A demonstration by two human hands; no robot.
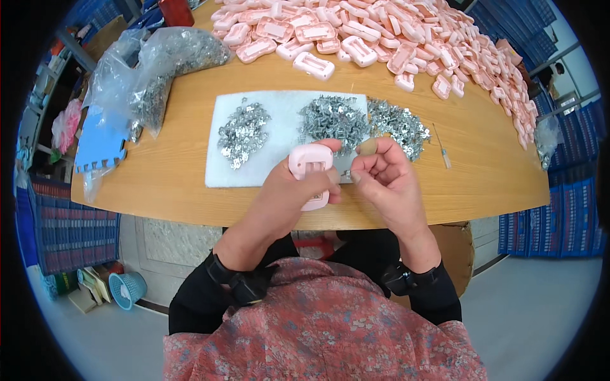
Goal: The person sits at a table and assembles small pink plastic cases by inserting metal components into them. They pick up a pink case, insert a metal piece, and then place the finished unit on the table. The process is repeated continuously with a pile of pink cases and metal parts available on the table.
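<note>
My left hand (283, 190) is wrapped round a pale pink plastic casing (309, 154), its thumb lying across the recessed middle. Just to the right, my right hand (391, 184) has thumb and fingers closed in a pinch, and a small metal clip (346, 174) shows at the fingertips beside the casing. A yellowish covering (368, 147) sits on one right fingertip. Beneath and beyond both hands lies a white foam sheet (213, 149). On it are a left pile of small silvery clips (244, 134) and a denser middle pile (332, 120). More metal pieces (400, 127) are heaped at its right edge.
A large heap of pink casings (381, 32) covers the far and right side of the wooden table (495, 171). Clear bags of metal parts (184, 54) and a blue foam mat (100, 141) lie left. Right of the metal pieces is a thin pointed tool (443, 149).
</note>
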